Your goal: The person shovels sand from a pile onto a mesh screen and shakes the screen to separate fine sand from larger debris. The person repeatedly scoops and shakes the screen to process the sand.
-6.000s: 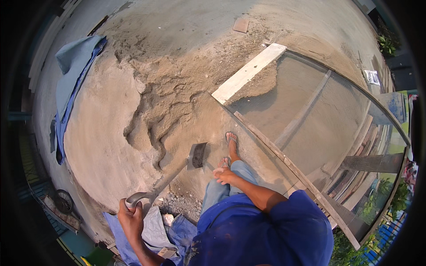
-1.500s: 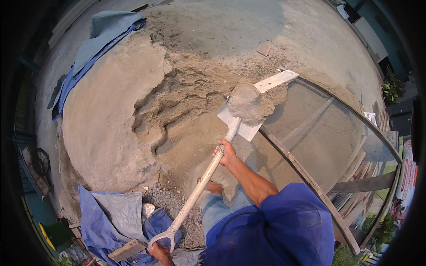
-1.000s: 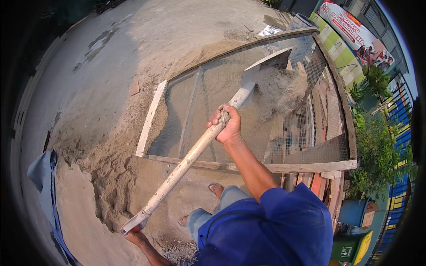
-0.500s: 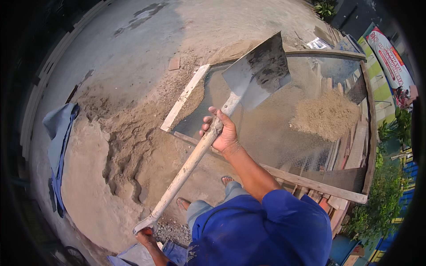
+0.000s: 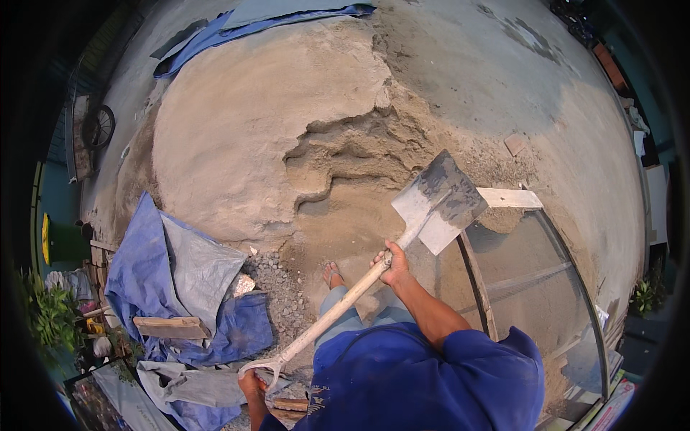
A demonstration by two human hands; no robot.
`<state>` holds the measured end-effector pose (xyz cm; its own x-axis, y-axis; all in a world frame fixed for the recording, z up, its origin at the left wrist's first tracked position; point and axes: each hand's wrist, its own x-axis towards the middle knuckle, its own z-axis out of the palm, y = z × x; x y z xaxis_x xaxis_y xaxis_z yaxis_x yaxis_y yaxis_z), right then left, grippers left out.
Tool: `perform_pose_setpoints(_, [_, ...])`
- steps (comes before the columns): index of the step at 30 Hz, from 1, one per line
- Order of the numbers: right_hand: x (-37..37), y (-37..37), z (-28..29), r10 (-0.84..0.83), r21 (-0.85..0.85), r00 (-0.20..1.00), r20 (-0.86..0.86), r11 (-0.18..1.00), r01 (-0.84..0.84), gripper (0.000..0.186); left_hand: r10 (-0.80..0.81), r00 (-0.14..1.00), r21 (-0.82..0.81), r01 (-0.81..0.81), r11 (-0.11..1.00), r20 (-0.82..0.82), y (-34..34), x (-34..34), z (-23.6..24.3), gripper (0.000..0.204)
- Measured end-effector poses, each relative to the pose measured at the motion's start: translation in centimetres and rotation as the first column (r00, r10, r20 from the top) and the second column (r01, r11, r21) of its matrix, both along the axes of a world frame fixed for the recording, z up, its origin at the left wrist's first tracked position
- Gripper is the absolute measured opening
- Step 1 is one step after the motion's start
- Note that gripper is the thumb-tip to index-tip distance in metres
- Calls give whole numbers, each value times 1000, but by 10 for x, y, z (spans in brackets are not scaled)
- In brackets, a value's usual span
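Note:
Both of my hands are on a shovel (image 5: 325, 314) with a pale wooden shaft and a wide metal blade partly coated in dark residue. My right hand (image 5: 392, 266) wraps round the shaft below the blade. At the other end my left hand (image 5: 251, 384) is closed on the forked handle grip. The blade carries no load and hangs between a dug-out sand heap (image 5: 251, 122) and a wood-framed mesh screen (image 5: 512, 198). Stepped, crumbly sand shows on the heap's cut side, just ahead of my feet.
Grey gravel (image 5: 277, 287) lies to my left, beside a crumpled blue and grey tarp (image 5: 136, 273) with a wooden board (image 5: 171, 327) on it. Another blue tarp (image 5: 273, 21) lies at the heap's far edge. A brick piece (image 5: 515, 144) rests on the concrete beyond the screen.
My view has turned left, away from the screen and toward the sand heap. The shovel has swung with me, from over the mesh to beside the screen's near corner. Both hands keep their grip.

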<state>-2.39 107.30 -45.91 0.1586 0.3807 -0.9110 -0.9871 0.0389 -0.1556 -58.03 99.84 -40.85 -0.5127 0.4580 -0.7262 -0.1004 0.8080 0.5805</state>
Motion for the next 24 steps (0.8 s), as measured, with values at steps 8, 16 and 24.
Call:
perform_pose_setpoints(8, [-88, 130, -100, 359, 57, 894, -267, 932, -357, 23, 264, 927, -221, -325, 919, -267, -28, -8, 30, 6])
perform_pose_setpoints(16, [-30, 216, -182, 480, 100, 775, -411, 869, -485, 20, 362, 862, -278, -468, 839, -355, 70, 175, 23, 7])
perform_pose_setpoints(24, [269, 500, -263, 457, -19, 886, -74, 888, -459, 28, 332, 925, -26, -342, 939, -184, 293, 411, -49, 11])
